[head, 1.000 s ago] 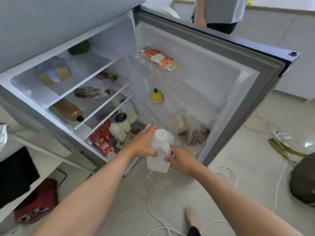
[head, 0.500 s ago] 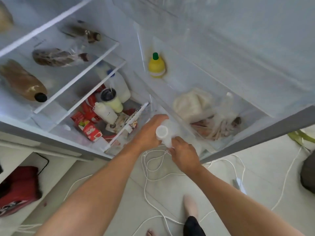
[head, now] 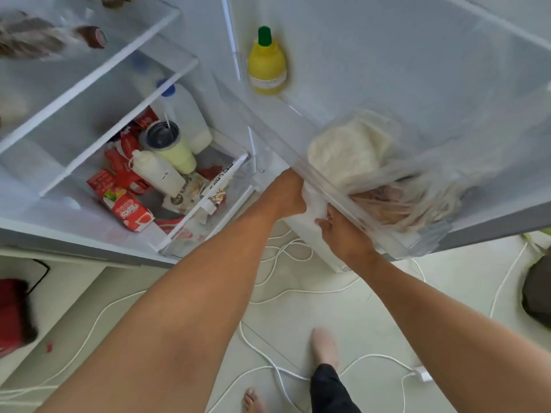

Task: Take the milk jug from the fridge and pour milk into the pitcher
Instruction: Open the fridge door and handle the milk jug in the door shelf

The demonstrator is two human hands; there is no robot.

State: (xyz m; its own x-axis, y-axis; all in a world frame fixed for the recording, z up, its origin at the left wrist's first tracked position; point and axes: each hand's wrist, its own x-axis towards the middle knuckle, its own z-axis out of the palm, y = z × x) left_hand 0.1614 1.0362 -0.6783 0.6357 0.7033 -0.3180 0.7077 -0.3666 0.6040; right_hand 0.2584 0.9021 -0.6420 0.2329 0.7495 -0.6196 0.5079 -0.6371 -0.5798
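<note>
The white translucent milk jug (head: 313, 242) hangs low beside the open fridge door, just under the front rim of the bottom door bin (head: 301, 165). The bin's rim and my hands hide its top. My left hand (head: 286, 195) grips its left side from above. Gripping its right side is my right hand (head: 343, 234), fingers curled round it. No pitcher is in view.
A second jug with a blue cap (head: 185, 114) stands on the fridge's lowest shelf, with bottles and red cartons (head: 128, 207) in the drawer. A yellow squeeze bottle (head: 267, 64) sits in the door. White cables (head: 286, 290) and my feet are on the floor below.
The view has tilted down and closer to the fridge's bottom. Both hands have carried the jug lower, so its cap now lies hidden under the door bin's rim.
</note>
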